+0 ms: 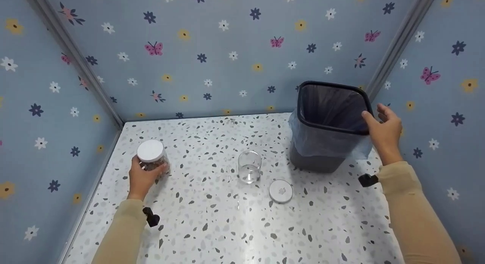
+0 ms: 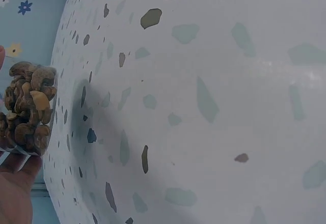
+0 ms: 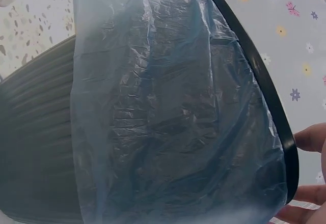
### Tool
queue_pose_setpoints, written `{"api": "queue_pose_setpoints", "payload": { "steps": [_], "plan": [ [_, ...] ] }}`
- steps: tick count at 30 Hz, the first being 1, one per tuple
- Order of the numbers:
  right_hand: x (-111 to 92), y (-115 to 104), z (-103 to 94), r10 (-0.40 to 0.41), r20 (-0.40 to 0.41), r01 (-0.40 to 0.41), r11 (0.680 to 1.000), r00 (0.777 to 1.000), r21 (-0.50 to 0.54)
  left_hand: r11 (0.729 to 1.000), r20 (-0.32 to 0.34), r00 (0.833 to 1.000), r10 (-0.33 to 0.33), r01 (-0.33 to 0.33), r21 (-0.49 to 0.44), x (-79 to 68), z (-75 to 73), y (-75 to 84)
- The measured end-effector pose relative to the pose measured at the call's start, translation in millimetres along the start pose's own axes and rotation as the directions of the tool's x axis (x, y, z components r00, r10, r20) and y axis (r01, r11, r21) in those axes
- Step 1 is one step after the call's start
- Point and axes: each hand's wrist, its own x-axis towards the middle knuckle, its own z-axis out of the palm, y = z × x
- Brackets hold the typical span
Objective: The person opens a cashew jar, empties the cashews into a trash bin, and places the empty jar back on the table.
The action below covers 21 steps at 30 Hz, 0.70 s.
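Observation:
On the left, my left hand (image 1: 143,177) grips a clear jar (image 1: 150,158) with a white lid, thumb and fingers on its sides. In the left wrist view, brown cashew nuts (image 2: 31,102) fill the jar. On the right, my right hand (image 1: 385,133) holds the rim of a grey trash bin (image 1: 318,163), its thumb over the rim and fingers at the outside. A blue plastic liner (image 3: 168,96) is folded over the bin's black rim (image 3: 272,96).
An uncovered clear glass jar (image 1: 249,167) stands mid-table. Beside it lies a round white lid (image 1: 280,191). The speckled table (image 1: 212,226) meets blue patterned panels (image 1: 227,78) at the back and sides.

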Motion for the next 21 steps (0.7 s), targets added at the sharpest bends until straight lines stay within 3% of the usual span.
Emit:
{"api": "queue_pose_setpoints", "payload": {
  "steps": [21],
  "plan": [
    [-18, -35, 7.2, -0.184, 0.018, 0.183, 0.982, 0.983, 0.038, 0.996, 0.055, 0.994, 0.092, -0.092, 0.000, -9.1, -1.5, 20.8]
  ]
}}
